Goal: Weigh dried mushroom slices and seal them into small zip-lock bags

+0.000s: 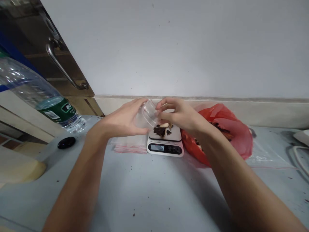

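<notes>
Clear bag (145, 118), 1: grasped in my left hand (122, 121), at the left edge of the scale (166, 143); right hand (180, 115) beside it, grip I cannot tell. Dark pieces (160, 131): on scale, toward table's (145, 193) far edge.

Left forearm (83, 180) rises from lower left, left hand (123, 117) spread, thumb apart; right forearm (231, 169) slants from lower right, right hand (181, 112) central, fingers (166, 116) bent.

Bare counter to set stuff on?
Counter in front of the scale, between left forearm and right forearm; also right of the latter, nearer than the clear bag. Dark specks on both. Crowded: the back, where zip bags, scale and red bag sit together.
</notes>
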Demonstrator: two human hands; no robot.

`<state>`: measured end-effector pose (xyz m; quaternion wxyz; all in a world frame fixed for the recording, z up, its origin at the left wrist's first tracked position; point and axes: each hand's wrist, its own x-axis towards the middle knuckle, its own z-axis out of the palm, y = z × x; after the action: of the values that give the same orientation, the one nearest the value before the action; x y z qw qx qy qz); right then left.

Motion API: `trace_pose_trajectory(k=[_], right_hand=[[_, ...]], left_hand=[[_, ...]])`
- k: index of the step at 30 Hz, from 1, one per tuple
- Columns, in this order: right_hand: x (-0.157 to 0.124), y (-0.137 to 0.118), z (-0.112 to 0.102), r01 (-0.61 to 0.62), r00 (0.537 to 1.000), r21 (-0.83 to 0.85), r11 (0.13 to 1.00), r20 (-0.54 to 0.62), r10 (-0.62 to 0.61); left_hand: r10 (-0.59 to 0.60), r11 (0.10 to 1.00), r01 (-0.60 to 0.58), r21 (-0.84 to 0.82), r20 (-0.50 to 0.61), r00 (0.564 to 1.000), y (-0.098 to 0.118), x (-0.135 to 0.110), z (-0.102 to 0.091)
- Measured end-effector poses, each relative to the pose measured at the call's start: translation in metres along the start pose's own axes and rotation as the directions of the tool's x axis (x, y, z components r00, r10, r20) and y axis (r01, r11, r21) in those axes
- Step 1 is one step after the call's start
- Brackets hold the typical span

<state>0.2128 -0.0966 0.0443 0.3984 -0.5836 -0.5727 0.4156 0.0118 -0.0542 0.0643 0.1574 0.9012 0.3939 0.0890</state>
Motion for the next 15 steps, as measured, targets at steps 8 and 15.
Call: trace_pose_trajectory(k=[8,15], right_hand=[[0.006,0.011,-0.001,-0.148,0.987,-0.697,0.702,-0.058,0.150],[0.012,0.011,0.024,-0.090,0.976,-0.836,0.541,0.033,0.214]], left_hand=[[-0.207,0.972,0.188,0.143,0.125,0.970,-0.012,-0.008,-0.010],[-0.163,0.981,0.144,0.130,0.151,0.975,-0.008,-0.005,-0.007]])
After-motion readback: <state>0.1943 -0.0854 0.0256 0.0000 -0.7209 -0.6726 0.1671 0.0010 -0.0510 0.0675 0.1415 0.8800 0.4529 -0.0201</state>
